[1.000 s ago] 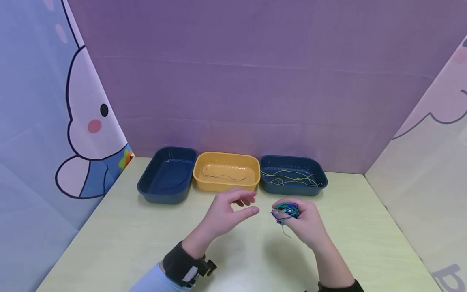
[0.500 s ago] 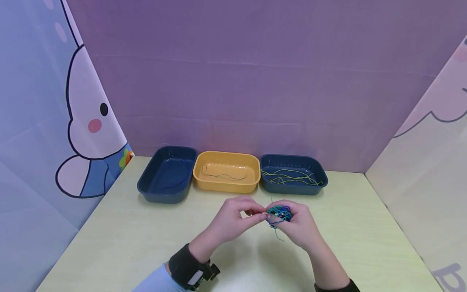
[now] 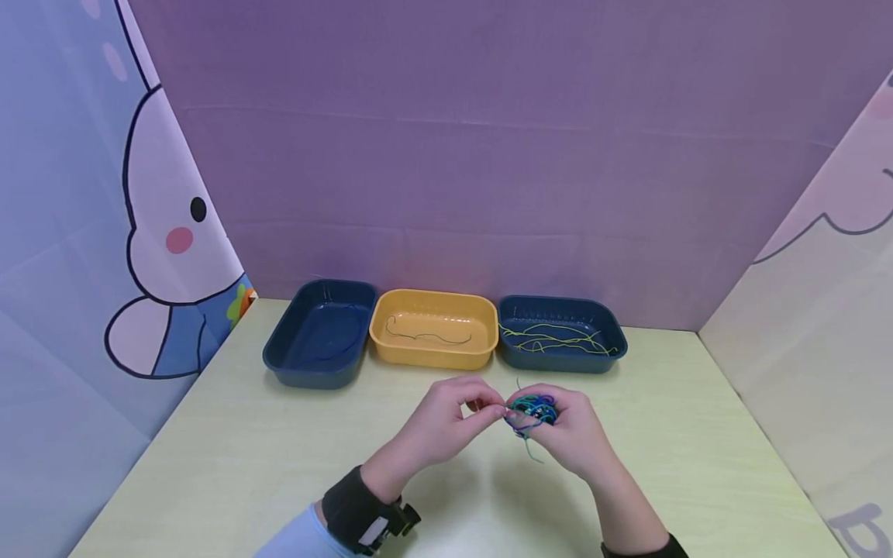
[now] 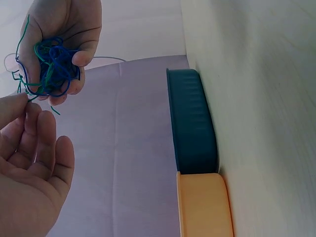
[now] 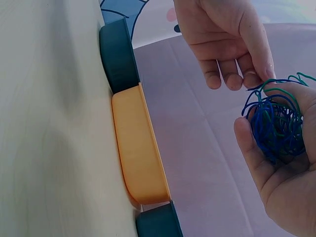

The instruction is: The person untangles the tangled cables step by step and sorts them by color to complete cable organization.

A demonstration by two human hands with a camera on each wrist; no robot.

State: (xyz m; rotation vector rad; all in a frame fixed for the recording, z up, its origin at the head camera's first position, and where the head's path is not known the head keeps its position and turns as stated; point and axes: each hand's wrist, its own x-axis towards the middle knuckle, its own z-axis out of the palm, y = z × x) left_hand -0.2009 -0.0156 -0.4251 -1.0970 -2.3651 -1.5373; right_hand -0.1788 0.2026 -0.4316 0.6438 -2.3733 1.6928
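Observation:
A tangled bundle of blue and green string (image 3: 536, 408) lies in my right hand (image 3: 575, 434), whose fingers and thumb curl round it above the table. Loose ends stick out at the top and bottom of the bundle. My left hand (image 3: 443, 422) meets it from the left, thumb and forefinger pinching a green strand at its edge. The left wrist view shows the tangle (image 4: 57, 66) in the right palm, with the left fingertips (image 4: 33, 109) on the strand. In the right wrist view the bundle (image 5: 279, 123) fills the cupped right hand.
Three trays stand in a row at the back: a dark blue one (image 3: 310, 380) with a dark strand, a yellow one (image 3: 432, 356) with a thin dark string, and another dark blue one (image 3: 558, 363) holding yellow-green strings. Behind them rises a purple cloth wall (image 3: 446, 155).
My left hand has come right from apart to the bundle and now pinches a strand. My right hand has shifted slightly left with the bundle. The trays have stayed put.

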